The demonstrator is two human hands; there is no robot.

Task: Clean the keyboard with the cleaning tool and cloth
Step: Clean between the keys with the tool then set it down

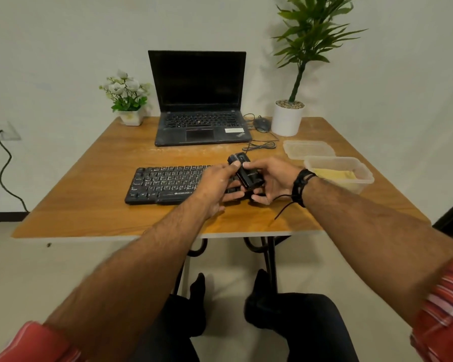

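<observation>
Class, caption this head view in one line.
Both hands hold a black cleaning tool above the keyboard.

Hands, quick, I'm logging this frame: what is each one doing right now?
Left hand: pinches the top of the black cleaning tool.
Right hand: grips the cleaning tool's body.

Bare table [89, 205] lay open to my left of the keyboard [168, 184]. To my right, two tubs [338, 173] stood close, perhaps touching. The laptop [199, 100], mouse cable [262, 146] and pot [287, 121] crowded the back.
</observation>
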